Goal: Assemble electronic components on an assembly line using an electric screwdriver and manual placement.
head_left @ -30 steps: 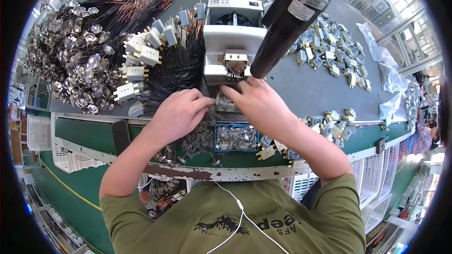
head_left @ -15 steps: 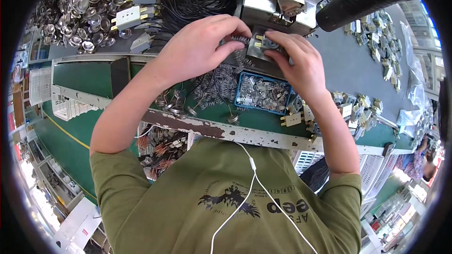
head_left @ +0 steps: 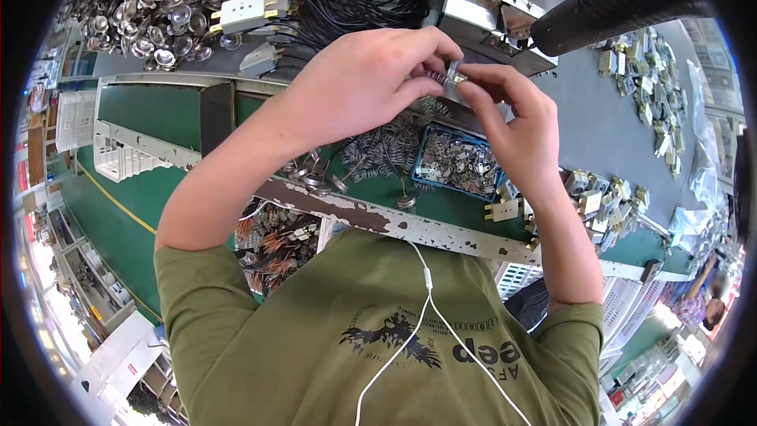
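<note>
My left hand point(head_left: 367, 83) reaches in from the left and pinches a small coil spring point(head_left: 436, 76) between thumb and fingertips. Facing it, my right hand point(head_left: 516, 110) grips a small switch-like block point(head_left: 454, 81) with brass terminals, held up on its side. The spring's end meets or nearly touches the block; the fingers hide the exact contact. Below the hands lies a pile of loose springs point(head_left: 378, 146). Beside it stands a blue tray point(head_left: 453, 188) full of small metal pieces.
Behind the hands stands a metal fixture point(head_left: 477, 24), with a black cylindrical tool point(head_left: 623, 8) slanting in from the right. Round metal caps point(head_left: 165, 20) and black wires point(head_left: 359, 4) are heaped at far left. Finished-looking blocks point(head_left: 603, 197) lie right, near the worn table edge point(head_left: 363, 217).
The block has come up off the metal surface by the fixture and is tilted in my right hand. My left hand has brought the spring to it. The whole view has shifted slightly.
</note>
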`<state>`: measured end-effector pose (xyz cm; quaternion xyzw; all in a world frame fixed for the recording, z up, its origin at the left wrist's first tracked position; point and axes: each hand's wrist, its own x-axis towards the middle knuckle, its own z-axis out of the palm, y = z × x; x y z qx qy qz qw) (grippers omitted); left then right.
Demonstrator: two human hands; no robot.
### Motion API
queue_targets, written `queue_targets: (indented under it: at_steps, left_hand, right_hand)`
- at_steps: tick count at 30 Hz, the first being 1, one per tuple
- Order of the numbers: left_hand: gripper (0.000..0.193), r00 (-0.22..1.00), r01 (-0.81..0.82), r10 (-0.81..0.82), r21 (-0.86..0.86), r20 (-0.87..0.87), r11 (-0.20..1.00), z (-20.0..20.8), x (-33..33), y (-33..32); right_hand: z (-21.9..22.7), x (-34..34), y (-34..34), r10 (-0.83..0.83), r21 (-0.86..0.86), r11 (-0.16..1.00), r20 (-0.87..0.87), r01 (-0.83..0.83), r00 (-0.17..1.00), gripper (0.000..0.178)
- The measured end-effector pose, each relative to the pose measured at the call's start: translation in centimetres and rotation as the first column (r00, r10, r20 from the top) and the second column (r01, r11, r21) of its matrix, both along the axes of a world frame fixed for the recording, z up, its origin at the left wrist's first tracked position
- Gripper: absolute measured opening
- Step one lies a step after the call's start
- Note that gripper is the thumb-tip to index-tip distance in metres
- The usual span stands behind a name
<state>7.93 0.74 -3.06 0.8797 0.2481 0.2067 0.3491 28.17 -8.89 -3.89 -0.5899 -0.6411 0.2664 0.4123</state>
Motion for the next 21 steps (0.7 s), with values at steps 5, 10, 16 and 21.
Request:
queue_targets:
  at_steps: [5,10,16,21]
  left_hand:
    - [0.03,0.998,-0.015,0.033,0.275,-0.062,0.961,0.4,-0.5,-0.2]
    - [0.033,0.994,-0.09,0.098,-0.16,0.043,0.983,1.4,-0.8,0.7]
    - [0.038,0.994,-0.087,0.098,-0.201,0.043,0.976,2.1,-1.0,0.8]
    - [0.039,0.996,-0.088,0.088,0.045,-0.004,0.995,1.2,-0.9,0.7]
  right_hand:
    - [-0.5,-0.1,0.4,-0.177,-0.382,0.924,-0.371,0.024,0.911,0.035]
    - [0.4,-0.7,1.0,0.009,0.013,1.0,0.087,-0.01,0.996,0.035]
    - [0.6,-1.0,1.3,0.037,-0.066,0.997,-0.089,-0.043,0.995,0.019]
    - [0.3,-1.2,1.0,0.0,-0.079,0.997,-0.141,-0.011,0.99,0.014]
